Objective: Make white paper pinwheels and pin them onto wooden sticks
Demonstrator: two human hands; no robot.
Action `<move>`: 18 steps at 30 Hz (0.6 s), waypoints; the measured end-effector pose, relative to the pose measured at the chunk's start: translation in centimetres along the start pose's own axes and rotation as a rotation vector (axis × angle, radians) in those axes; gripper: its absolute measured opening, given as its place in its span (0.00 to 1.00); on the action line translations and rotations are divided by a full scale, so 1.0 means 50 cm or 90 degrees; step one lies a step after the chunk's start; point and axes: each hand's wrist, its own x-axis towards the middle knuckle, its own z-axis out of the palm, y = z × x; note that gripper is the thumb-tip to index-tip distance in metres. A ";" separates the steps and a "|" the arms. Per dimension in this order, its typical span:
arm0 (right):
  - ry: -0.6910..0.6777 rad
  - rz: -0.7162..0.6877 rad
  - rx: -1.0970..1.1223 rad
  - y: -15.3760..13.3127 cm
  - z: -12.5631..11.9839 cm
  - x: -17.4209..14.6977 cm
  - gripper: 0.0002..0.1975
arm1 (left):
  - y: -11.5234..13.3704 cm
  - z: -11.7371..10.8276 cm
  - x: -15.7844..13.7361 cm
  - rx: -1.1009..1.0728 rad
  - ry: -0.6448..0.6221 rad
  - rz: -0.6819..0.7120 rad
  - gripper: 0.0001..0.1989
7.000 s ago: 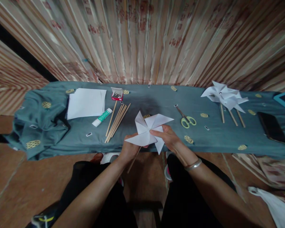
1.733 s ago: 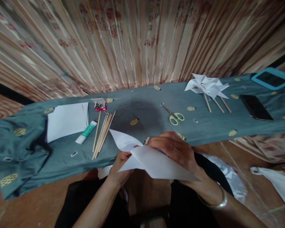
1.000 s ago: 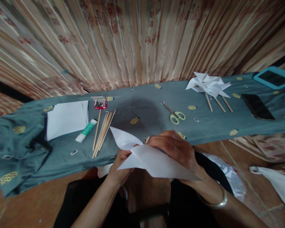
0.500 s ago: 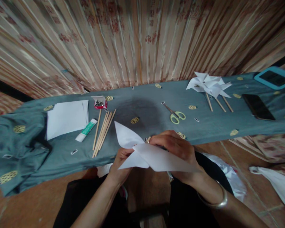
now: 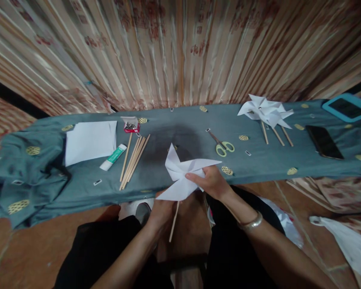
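Note:
A white paper pinwheel (image 5: 180, 176) is held in front of me at the table's near edge, facing up toward the camera. Its wooden stick (image 5: 174, 224) points down toward my lap. My right hand (image 5: 212, 181) is closed on the pinwheel's right side, thumb pressed on the front near the centre and fingers behind the paper. From below, my left hand (image 5: 164, 210) grips the pinwheel near the stick, its fingers mostly hidden by the paper.
On the grey-green cloth (image 5: 180, 120) lie paper sheets (image 5: 90, 140), a glue tube (image 5: 113, 157), wooden sticks (image 5: 135, 162), a red box of pins (image 5: 130, 125), and scissors (image 5: 221, 144). Farther right are finished pinwheels (image 5: 266, 110), a phone (image 5: 324, 141) and a blue-framed tablet (image 5: 347, 107).
The pinwheel has turned from edge-on to face up, and its stick now shows below. My right thumb has come onto its front. My left hand has moved underneath.

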 end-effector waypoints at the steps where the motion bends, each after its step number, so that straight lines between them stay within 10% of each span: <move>1: -0.012 -0.007 -0.016 0.002 0.003 0.005 0.12 | -0.011 0.000 -0.002 -0.030 0.001 -0.016 0.10; 18: -0.194 0.018 -0.354 -0.022 0.025 0.074 0.09 | -0.068 0.004 -0.002 -0.308 0.037 -0.176 0.09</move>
